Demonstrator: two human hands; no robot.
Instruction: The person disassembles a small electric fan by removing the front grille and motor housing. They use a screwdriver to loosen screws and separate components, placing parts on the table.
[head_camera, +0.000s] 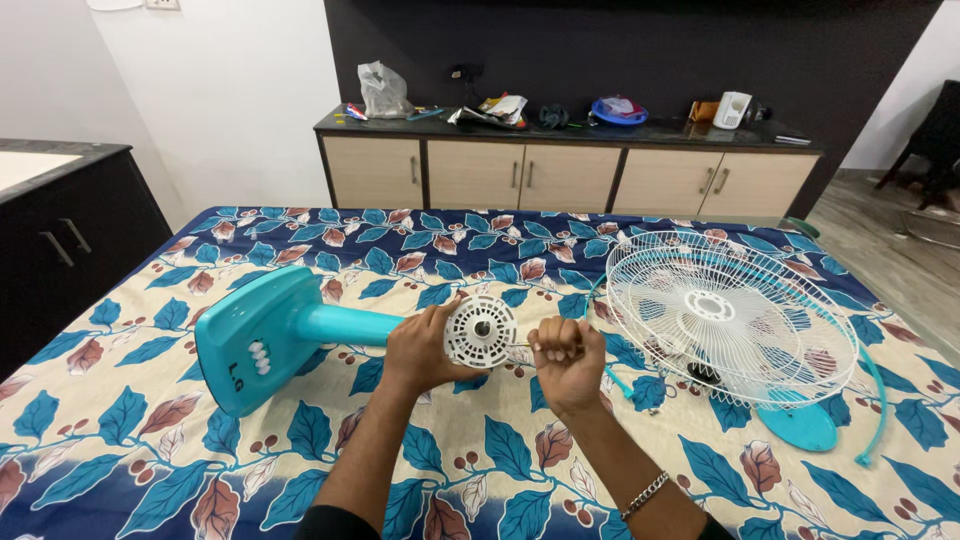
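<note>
Now my left hand grips the white motor housing of the teal fan stand lying on the leaf-print bedsheet — my right hand is fisted just beside it.

On the teal fan base, which is lying on its side on the bed, I am seeing a small dark marking on its flat underside, low and to the left. Far from me, on the long dark cabinet by the wall, a crumpled clear plastic bag is standing at the left end. I am not finding any sign or lit screen here.
</note>
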